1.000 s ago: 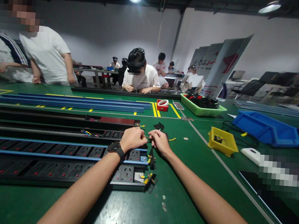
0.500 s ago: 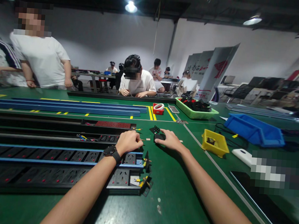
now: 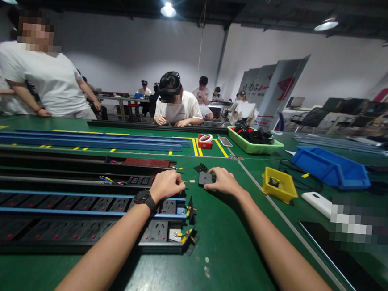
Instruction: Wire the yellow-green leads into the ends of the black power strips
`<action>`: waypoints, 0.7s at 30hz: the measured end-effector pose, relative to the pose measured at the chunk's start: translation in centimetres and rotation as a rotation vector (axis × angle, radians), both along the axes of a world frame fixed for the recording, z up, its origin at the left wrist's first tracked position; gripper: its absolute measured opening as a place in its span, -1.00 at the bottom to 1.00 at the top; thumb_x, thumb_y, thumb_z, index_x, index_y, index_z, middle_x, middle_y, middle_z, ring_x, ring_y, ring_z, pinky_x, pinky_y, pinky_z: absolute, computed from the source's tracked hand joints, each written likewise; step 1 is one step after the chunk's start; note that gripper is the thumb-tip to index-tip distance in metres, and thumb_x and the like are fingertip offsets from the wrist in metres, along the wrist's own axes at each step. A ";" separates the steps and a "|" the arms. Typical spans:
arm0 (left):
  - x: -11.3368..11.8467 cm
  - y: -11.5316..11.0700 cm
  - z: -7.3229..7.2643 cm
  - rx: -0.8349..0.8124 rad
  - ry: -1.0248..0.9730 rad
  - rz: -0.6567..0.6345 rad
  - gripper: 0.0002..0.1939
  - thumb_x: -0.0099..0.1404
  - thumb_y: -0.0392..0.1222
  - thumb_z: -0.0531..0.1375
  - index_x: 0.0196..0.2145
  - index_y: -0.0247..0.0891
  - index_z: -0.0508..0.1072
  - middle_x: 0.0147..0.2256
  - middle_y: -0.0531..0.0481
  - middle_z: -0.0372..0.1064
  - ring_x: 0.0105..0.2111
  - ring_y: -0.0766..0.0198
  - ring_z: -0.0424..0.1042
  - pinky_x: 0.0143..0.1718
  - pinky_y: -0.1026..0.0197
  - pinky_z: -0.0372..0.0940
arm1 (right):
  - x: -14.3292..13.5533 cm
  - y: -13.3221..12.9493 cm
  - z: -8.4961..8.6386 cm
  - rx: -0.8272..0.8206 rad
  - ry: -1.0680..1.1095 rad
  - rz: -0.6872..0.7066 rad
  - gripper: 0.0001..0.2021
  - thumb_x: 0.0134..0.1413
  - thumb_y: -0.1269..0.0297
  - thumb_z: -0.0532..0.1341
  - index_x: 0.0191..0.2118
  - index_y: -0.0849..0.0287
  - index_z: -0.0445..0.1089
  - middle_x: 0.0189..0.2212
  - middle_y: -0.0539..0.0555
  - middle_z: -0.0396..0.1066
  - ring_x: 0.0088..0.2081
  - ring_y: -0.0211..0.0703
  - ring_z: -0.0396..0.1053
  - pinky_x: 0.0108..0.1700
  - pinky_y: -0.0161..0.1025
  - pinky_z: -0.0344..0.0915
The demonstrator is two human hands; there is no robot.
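My left hand [image 3: 168, 184], a dark watch on its wrist, is closed at the right end of a black strip [image 3: 60, 177]; a thin wire end shows at its fingertips, and its grip is partly hidden. Between the thumb and fingers of my right hand [image 3: 223, 181] is a small black plate [image 3: 205, 178]. Another small black piece [image 3: 203, 167] lies just behind that plate. Nearer to me are a blue-edged socket strip [image 3: 85, 203] and a black socket strip [image 3: 73, 231], with yellow-green wires and end plates at their right ends.
Blue rails [image 3: 90, 140] lie farther back, near a red box [image 3: 205, 141] and a green basket [image 3: 256, 143]. On the right are a yellow bin [image 3: 280, 186], a blue bin [image 3: 329, 167] and a dark tablet [image 3: 339, 260]. A person [image 3: 180, 106] sits across the table; another [image 3: 45, 77] stands at left.
The black plate in my right hand has turned, and its flat face now shows. The standing person at left has shifted left. My left hand has hardly moved.
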State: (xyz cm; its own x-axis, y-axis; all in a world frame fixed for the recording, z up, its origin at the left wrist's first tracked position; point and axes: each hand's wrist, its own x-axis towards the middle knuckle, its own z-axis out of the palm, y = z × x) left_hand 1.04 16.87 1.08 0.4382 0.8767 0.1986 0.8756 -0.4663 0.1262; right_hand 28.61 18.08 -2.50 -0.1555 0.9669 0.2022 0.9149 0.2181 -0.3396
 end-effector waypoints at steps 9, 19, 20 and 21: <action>-0.1 0.0 -0.2 0.019 0.028 -0.019 -0.69 0.31 -0.01 0.11 -0.38 -0.15 0.61 -0.29 -0.11 0.58 -0.25 0.07 0.56 -0.29 0.19 0.27 | -4.5 -0.8 1.4 -0.018 0.220 0.230 -0.39 -0.13 0.31 0.48 0.11 0.20 0.38 -0.33 0.00 0.49 -0.32 -0.13 0.42 -0.31 -0.29 0.17; 0.1 0.0 -0.4 0.031 0.069 -0.044 -0.65 0.37 0.02 0.09 -0.34 -0.18 0.62 -0.23 -0.16 0.56 -0.19 0.05 0.55 -0.20 0.16 0.32 | -6.6 -1.0 0.5 -0.139 0.498 0.322 -0.40 -0.14 0.25 0.49 0.07 0.21 0.38 -0.43 -0.08 0.45 -0.37 -0.18 0.41 -0.32 -0.27 0.24; 0.1 0.0 -0.4 0.031 0.071 -0.046 -0.65 0.37 0.01 0.09 -0.33 -0.18 0.62 -0.22 -0.16 0.56 -0.18 0.05 0.55 -0.20 0.16 0.32 | -6.6 -0.9 0.3 -0.171 0.554 0.328 -0.38 -0.15 0.21 0.50 0.07 0.22 0.37 -0.43 -0.08 0.45 -0.37 -0.17 0.42 -0.31 -0.27 0.27; 0.0 -0.1 -0.4 0.030 0.073 -0.049 -0.65 0.37 0.01 0.09 -0.32 -0.18 0.62 -0.21 -0.16 0.56 -0.18 0.05 0.54 -0.19 0.16 0.32 | -6.6 -0.8 0.0 -0.202 0.611 0.333 -0.35 -0.16 0.18 0.51 0.08 0.21 0.36 -0.42 -0.08 0.46 -0.37 -0.17 0.43 -0.30 -0.26 0.29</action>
